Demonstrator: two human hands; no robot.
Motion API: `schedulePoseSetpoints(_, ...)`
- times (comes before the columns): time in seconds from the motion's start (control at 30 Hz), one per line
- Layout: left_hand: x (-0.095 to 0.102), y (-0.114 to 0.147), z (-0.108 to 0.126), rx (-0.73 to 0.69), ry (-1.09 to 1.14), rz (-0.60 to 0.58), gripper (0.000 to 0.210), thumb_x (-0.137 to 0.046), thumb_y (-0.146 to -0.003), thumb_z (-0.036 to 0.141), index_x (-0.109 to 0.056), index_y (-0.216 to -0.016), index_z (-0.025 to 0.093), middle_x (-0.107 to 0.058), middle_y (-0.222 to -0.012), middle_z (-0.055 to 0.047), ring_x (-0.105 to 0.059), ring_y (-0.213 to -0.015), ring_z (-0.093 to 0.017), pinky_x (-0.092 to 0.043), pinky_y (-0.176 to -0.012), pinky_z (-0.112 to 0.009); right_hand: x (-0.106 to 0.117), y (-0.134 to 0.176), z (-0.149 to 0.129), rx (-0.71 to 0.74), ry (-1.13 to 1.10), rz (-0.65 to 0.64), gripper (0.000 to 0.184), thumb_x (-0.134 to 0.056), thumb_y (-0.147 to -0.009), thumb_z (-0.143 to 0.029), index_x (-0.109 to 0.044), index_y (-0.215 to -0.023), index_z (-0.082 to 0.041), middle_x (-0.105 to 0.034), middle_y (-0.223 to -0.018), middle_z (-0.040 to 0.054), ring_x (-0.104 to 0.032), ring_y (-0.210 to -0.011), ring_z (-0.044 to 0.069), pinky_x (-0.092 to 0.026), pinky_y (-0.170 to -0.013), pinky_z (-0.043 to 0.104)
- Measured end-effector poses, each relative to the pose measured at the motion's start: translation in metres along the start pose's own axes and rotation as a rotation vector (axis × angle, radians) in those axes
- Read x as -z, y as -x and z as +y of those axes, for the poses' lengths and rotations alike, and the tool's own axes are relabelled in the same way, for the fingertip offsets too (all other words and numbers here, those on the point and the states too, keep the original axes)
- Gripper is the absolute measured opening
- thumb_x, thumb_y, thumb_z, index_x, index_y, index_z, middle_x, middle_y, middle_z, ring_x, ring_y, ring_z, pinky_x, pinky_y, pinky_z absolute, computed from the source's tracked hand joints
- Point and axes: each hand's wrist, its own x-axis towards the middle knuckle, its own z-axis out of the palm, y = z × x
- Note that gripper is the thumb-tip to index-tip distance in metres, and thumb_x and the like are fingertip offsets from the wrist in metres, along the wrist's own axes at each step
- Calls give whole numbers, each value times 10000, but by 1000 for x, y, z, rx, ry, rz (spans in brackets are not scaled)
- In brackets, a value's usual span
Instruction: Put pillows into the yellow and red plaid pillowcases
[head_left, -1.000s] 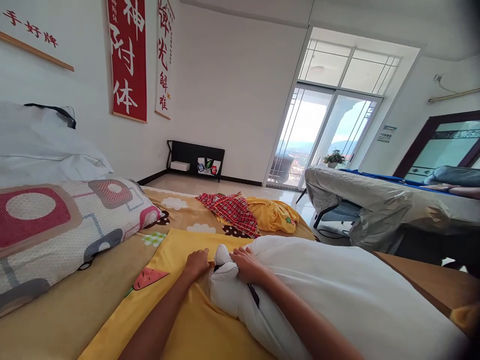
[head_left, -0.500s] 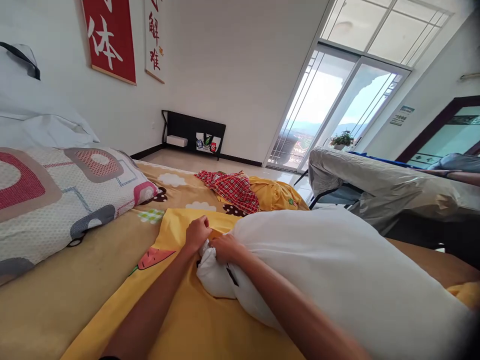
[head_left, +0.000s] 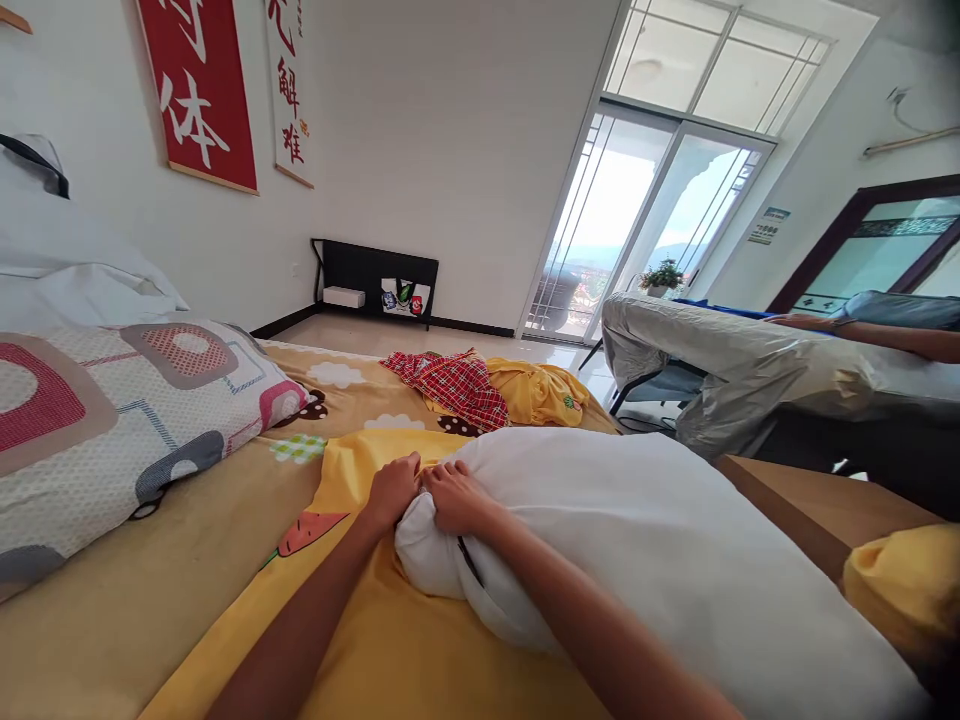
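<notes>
Hands, left hand (head_left: 394, 487) and right hand (head_left: 452, 495), both clenched on white pillow (head_left: 637, 540) over yellow pillowcase (head_left: 375, 640).

white pillow (head_left: 637, 540) | plump, lying flat on yellow cover (head_left: 375, 640) | near corner bunched

— What do you see around the bed from your end?

— I see a patterned pillow (head_left: 127, 400) at the left, with a white bundle of bedding (head_left: 67, 270) behind it against the wall; a red checked cloth (head_left: 454, 380) lies near the far edge of the bed, touching a crumpled yellow garment (head_left: 540, 390) beside it.

— And further off?

— I make out a red wall banner (head_left: 199, 95) with white characters, a narrower white one (head_left: 289, 90) just beside it; a low black shelf (head_left: 375, 290) on the floor by the wall; a glass sliding door (head_left: 637, 230) with a potted plant (head_left: 660, 278) near it; a silver cover (head_left: 742, 370) draped over furniture at the right.
</notes>
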Motion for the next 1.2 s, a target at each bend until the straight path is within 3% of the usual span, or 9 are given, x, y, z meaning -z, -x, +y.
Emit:
schedulePoseSetpoints(0.07, -3, 0, -2, 0, -5, -45, 180, -434, -909, 311, -580, -918, 206, -705, -907, -70, -655, -865, -222, -383, -620, -280, 9, 11, 12, 2, -28, -5, 558, -521, -781, -234, -512, -1331, -141, -519, -1352, 178, -444, -1278, 291, -288, -1075, 469)
schedulePoseSetpoints(0.2, -8, -3, -7, -6, -26, -91, 202, -439, -895, 307, -614, -913, 208, -714, -944, -90, -662, -898, -245, -407, -632, -290, 27, 16, 46, -82, -93, -217, 745, -574, -765, -451, -370, -1464, -293, -298, -1545, 126, -196, -1423, 387, -110, -1091, 640)
schedulePoseSetpoints(0.27, -9, -4, -9, -20, -36, -95, 202, -445, -886, 302, -625, -917, 215, -716, -961, -87, -662, -921, -249, -424, -656, -294, 28, 12, 54, -62, -79, -259, 786, -577, -752, -516, -362, -1470, -281, -410, -1474, 151, -318, -1363, 404, -195, -1057, 656)
schedulePoseSetpoints(0.37, -11, -3, -10, -13, -58, -81, 211, -445, -875, 267, -634, -943, 202, -713, -986, -113, -658, -955, -266, -448, -708, -315, 19, 11, 46, -24, -8, -184, 617, -507, -802, -499, -540, -1340, -199, -576, -1267, 190, -522, -1185, 374, -409, -940, 553)
schedulePoseSetpoints(0.5, -9, -4, -10, 31, -85, -42, 227, -453, -870, 257, -632, -983, 173, -705, -974, -149, -656, -969, -291, -468, -751, -350, 6, 21, 17, 32, 39, -141, 441, -429, -856, -404, -686, -1074, -119, -632, -1123, 205, -640, -952, 312, -492, -806, 440)
schedulePoseSetpoints(0.7, -2, -31, 10, -40, -110, -6, 258, -482, -867, 229, -612, -1085, 180, -691, -1046, -155, -647, -1008, -267, -462, -809, -348, -3, 27, -21, 133, 119, -99, 355, -508, -811, -326, -716, -970, -87, -667, -1011, 201, -666, -802, 284, -523, -664, 407)
schedulePoseSetpoints(0.9, -8, -41, 34, -106, -53, -16, 218, -513, -869, 365, -659, -891, 204, -719, -936, -91, -658, -919, -234, -440, -727, -298, -14, 17, -40, 134, 117, -147, 296, -564, -768, -295, -739, -939, -130, -677, -991, 180, -669, -796, 265, -526, -634, 379)
schedulePoseSetpoints(1.03, -1, -30, 45, -112, -10, 27, 254, -455, -898, 383, -643, -876, 214, -714, -928, -63, -642, -912, -210, -406, -712, -283, -12, 9, -31, 87, 56, -184, 297, -590, -755, -274, -732, -964, -118, -694, -1007, 175, -666, -874, 272, -526, -707, 363)
schedulePoseSetpoints(1.2, 15, -21, 48, -154, -23, 12, 263, -429, -912, 372, -633, -893, 208, -702, -952, -94, -638, -929, -241, -404, -733, -313, -8, 3, 8, -34, 21, -108, 339, -549, -774, -214, -692, -1061, -105, -691, -1044, 172, -622, -994, 295, -500, -790, 363)
